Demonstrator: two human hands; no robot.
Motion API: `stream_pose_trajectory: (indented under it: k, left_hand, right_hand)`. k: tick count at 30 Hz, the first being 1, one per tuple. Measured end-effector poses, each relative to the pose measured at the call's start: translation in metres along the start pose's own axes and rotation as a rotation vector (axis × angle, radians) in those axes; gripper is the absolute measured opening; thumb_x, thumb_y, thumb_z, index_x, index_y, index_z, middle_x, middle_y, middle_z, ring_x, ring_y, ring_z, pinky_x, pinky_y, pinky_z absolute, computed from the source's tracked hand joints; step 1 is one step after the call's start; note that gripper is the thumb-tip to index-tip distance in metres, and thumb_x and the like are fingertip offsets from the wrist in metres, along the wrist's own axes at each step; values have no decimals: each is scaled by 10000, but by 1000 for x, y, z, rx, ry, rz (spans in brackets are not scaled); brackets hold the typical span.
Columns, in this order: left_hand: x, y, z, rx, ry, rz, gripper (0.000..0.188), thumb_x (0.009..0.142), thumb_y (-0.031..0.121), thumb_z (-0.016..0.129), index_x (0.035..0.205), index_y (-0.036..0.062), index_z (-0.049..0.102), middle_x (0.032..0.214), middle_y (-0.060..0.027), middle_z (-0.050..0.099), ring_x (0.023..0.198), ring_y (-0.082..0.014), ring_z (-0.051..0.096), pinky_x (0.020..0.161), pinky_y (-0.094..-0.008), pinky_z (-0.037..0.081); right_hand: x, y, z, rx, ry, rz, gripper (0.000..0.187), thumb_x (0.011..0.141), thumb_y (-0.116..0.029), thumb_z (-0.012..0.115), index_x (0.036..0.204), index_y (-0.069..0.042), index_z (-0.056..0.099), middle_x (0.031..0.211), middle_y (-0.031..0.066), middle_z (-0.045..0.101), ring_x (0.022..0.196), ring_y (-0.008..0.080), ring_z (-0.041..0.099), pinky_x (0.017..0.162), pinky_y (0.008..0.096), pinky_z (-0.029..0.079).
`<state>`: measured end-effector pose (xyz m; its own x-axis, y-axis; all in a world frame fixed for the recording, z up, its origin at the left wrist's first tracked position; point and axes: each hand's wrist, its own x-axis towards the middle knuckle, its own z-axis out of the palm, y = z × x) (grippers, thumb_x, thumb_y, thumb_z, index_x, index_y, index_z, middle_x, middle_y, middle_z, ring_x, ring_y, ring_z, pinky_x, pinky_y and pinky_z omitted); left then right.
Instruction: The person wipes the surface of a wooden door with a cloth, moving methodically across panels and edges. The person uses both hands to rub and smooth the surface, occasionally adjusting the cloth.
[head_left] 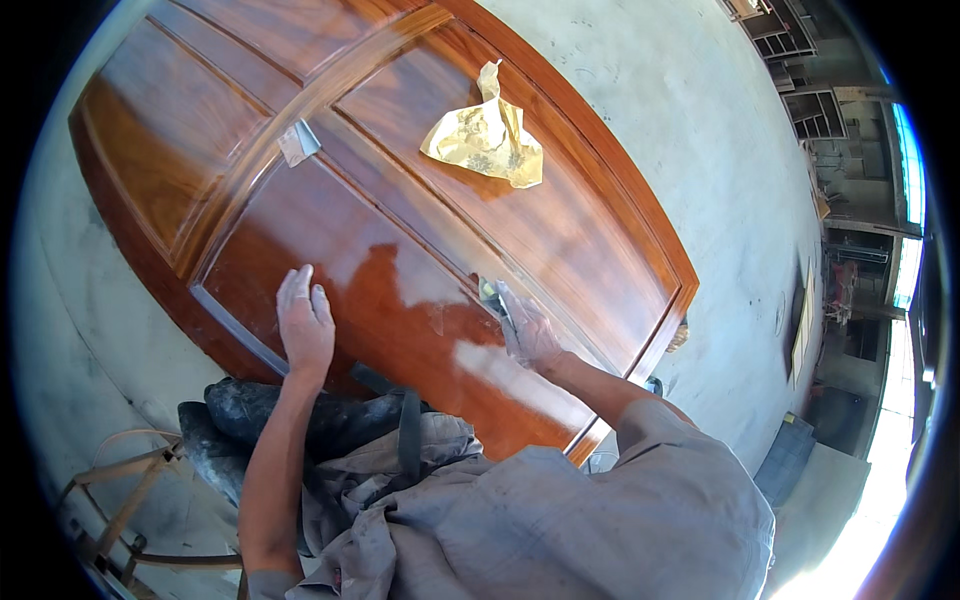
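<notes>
A large reddish-brown wooden door [400, 340] with raised panels lies flat in front of me, and white dust covers much of it. My right hand [530, 338], dusty white, is closed on a small grey-and-green pad [490, 292] against the moulding between two panels. My fingers partly hide the pad. Over the near left panel, my left hand [305, 325] is open and holds nothing; I cannot tell whether it touches the wood. Farther off on the door lie a crumpled yellow sheet of paper [485, 140] and a small folded grey-white piece of paper [299, 143].
A wooden frame [125, 500] stands at the lower left on the pale floor [740, 230]. Shelves and racks [815, 115] line the far right side, beside bright windows. A dark grey flat panel [785, 460] lies on the floor at the right.
</notes>
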<state>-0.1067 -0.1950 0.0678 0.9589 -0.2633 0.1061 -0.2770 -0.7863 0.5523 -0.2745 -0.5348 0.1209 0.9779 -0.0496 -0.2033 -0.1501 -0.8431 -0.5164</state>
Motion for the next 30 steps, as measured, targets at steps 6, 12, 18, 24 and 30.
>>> stream_pose_trajectory:
  k: [6,12,18,24,30]
  left_hand:
    - [27,-100,8,441,139,-26,579,1079,235,561,1611,74,402,1702,-152,336,1580,-355,287,1276,-541,237]
    - [25,-109,4,479,127,-54,633,1067,264,553,1646,104,354,1719,-135,310,1597,-339,252,1293,-545,190]
    - [22,-111,-3,434,111,-61,637,1042,239,582,1630,99,381,1705,-144,333,1590,-349,265,1293,-549,198]
    - [28,-107,3,423,138,-51,636,1037,227,583,1627,92,386,1700,-144,345,1590,-347,270,1292,-550,202]
    - [30,-109,-1,402,148,-59,636,1035,216,580,1627,89,385,1704,-140,341,1589,-342,273,1292,-546,202]
  right_hand:
    - [-15,90,8,-321,-32,-56,760,929,-107,672,1609,-40,338,1611,254,414,1561,446,271,1300,620,166]
    - [59,70,6,-452,-111,-221,873,905,-242,709,1643,-51,283,1646,142,418,1581,422,241,1308,624,126]
    - [28,85,0,-487,-257,-135,1044,811,-241,809,1659,-44,234,1717,142,285,1585,413,243,1305,614,145]
    - [116,49,20,-549,-48,-305,1043,794,-197,818,1643,-12,241,1707,160,298,1584,416,239,1314,580,154]
    - [-2,90,-21,-534,-335,-169,1010,861,-254,761,1658,2,197,1710,205,260,1587,415,236,1315,574,152]
